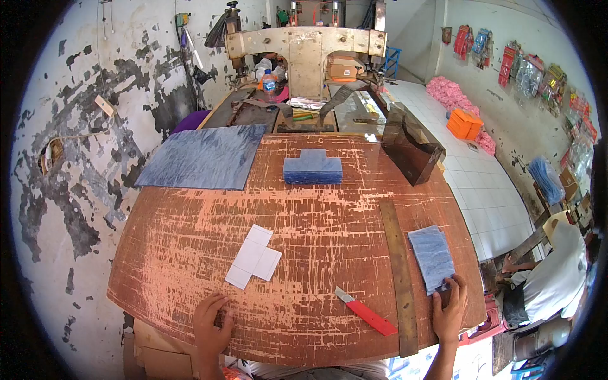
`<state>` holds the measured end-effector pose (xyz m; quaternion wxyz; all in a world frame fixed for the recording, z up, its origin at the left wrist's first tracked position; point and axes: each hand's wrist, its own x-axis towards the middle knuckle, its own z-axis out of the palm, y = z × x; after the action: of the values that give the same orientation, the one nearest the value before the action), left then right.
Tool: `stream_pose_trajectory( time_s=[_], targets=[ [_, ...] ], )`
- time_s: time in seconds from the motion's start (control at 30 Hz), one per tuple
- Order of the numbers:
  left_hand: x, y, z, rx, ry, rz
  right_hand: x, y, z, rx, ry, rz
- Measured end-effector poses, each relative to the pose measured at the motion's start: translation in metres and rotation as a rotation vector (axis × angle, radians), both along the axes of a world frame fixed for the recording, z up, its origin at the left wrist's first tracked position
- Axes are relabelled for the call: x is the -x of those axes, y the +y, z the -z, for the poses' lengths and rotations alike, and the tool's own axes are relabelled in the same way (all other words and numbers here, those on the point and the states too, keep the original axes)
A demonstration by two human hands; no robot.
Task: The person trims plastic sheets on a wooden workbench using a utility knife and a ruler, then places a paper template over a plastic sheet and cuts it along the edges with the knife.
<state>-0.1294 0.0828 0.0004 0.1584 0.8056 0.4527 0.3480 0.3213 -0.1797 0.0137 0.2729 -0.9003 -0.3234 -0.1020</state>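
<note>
My left hand rests at the board's near edge, fingers loosely bent and thumb apart, holding nothing. Just above it lies a white cross-shaped paper template with lines on it. My right hand has thumb and fingers at the lower end of a stack of blue-grey mottled sheet pieces, closed about its corners. Left of that stack lies a long worn metal ruler. A cutter knife with a red handle lies between my hands, blade pointing up and left.
The scored brown board carries a large blue-grey sheet and a neat stack of T-shaped pieces at the back. A dark curved stand is at back right. Behind stands a press machine. A person sits at right.
</note>
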Motion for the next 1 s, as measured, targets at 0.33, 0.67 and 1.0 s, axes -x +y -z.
stream_pose_trajectory(
  time_s=[0.33, 0.67, 1.0],
  targets=[
    [-0.0002, 0.0000, -0.0008, -0.001, 0.008, 0.001, 0.0006, 0.0004, -0.0003, 0.008, -0.004, 0.012],
    [0.0008, 0.0005, 0.0014, -0.008, 0.008, 0.002, -0.0003, -0.0005, 0.0005, 0.004, 0.001, 0.000],
    [-0.0003, 0.0002, 0.0003, 0.009, 0.001, -0.004, -0.0011, -0.0005, 0.0022, -0.005, -0.007, -0.001]
  ],
)
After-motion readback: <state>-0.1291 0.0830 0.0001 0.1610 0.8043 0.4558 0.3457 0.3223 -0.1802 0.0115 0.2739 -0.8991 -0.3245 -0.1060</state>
